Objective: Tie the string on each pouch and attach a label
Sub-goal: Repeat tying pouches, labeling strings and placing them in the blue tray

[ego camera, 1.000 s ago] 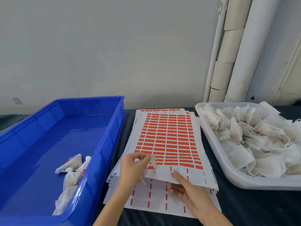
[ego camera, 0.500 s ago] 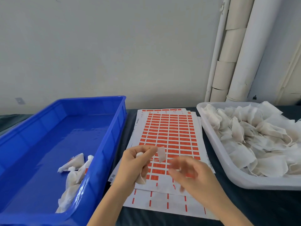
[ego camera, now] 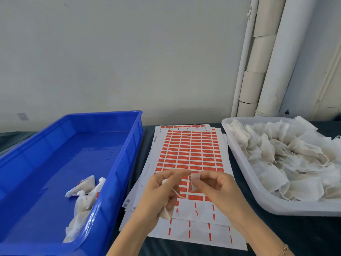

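**Label off the sheet, now in the right hand**

At 6 o'clock, above the label sheets [ego camera: 190, 150]: both hands raised, close together.
- Grips a pouch [ego camera: 167, 213] in the left hand [ego camera: 158, 193], fingers curled round it, bulk tucked into the palm. String [ego camera: 180, 194] trailing in a loose loop toward 3 o'clock.
- Pinches the peeled label [ego camera: 194, 182] in the right hand [ego camera: 219, 187], thumb against forefinger, other fingers loosely curled.

Change against one second ago: then pressing the sheet's near edge with the right hand while lifting the label with the left. Half a second ago: label at the left fingertips, right hand blurred in transit. Now transferred to the right hand; sheet released, lying flat.

Reading: peel done, attach step open. Probable next move: folding the label over the string end.

Knot on the string: not confirmable, too fine at this range.

Elsewhere:
- Blue crate [ego camera: 127, 154] at 8 o'clock, holding a few finished pouches [ego camera: 81, 189] by its near-right corner.
- White tray [ego camera: 267, 206] at 4 o'clock, heaped with untied pouches [ego camera: 287, 156].

Judged early in the batch.
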`<state>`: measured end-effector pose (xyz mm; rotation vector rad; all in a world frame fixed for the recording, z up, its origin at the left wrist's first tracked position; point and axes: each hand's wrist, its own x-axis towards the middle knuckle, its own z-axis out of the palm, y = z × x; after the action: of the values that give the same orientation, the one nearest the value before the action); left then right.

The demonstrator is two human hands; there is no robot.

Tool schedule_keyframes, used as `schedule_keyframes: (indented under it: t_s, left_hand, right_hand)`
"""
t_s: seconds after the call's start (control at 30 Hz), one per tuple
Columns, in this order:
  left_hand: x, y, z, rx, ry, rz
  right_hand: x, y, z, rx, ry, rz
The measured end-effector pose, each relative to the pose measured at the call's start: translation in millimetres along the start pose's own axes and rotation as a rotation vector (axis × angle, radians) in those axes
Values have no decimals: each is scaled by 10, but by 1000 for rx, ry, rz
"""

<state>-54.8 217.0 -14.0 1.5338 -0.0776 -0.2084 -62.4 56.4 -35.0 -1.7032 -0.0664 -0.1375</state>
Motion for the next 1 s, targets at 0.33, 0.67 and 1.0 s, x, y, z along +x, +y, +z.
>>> schedule_keyframes:
  t_s: [0.33,0.67,1.0]
  left_hand:
    - [27,7,-54,-91,43,1]
    - [16,11,-110,-18,28,26]
    - [30,42,-79,-15,59,18]
  right_hand:
    - [-73,-2,-86,-55,-342,-78]
    - [-79,-97,-145,3,-393,17]
    - [-139,-100,-108,-144,-337,-142]
